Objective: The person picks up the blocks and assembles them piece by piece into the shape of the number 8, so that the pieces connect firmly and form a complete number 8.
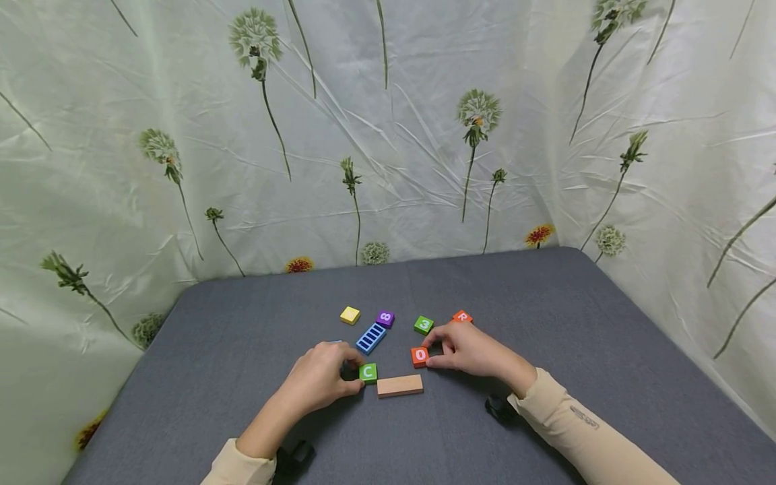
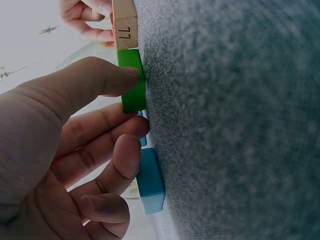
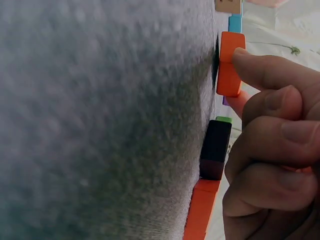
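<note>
My left hand pinches a green letter block marked C between thumb and fingers, beside the left end of a plain wooden block. In the left wrist view, the thumb lies on that green block's side, and a light blue block sits by the curled lower fingers. My right hand pinches an orange-red block marked 0, close behind the wooden block's right end. The right wrist view shows a dark block and another orange block near the other fingers.
Behind the hands lie a blue slotted block, a yellow block, a purple 8 block, a green 3 block and an orange R block. A flower-print curtain hangs behind the grey table.
</note>
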The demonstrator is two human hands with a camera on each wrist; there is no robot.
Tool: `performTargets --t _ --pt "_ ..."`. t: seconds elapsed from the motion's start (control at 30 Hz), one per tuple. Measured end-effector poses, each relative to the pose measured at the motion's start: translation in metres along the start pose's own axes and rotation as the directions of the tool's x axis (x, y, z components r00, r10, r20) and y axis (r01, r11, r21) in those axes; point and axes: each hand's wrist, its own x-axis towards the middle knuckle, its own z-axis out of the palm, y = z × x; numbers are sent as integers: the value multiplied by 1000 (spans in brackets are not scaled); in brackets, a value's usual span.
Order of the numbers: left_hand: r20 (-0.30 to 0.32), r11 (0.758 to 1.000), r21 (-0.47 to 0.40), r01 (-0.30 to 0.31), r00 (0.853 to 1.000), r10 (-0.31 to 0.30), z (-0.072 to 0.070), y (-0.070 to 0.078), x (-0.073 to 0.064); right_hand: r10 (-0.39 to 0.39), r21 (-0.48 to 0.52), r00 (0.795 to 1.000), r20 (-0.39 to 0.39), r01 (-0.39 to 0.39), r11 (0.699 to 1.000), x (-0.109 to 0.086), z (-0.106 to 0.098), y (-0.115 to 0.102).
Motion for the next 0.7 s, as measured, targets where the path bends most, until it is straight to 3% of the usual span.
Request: performTargets --t 0.3,0.7 --pt "3 1000 0 -1 1000 1 1 -1 0 -51 1 999 5 51 999 -8 1 -1" --pt "2 1000 -1 6 1000 -6 1 0 0 -17 6 1000 18 17 1000 -15 -1 0"
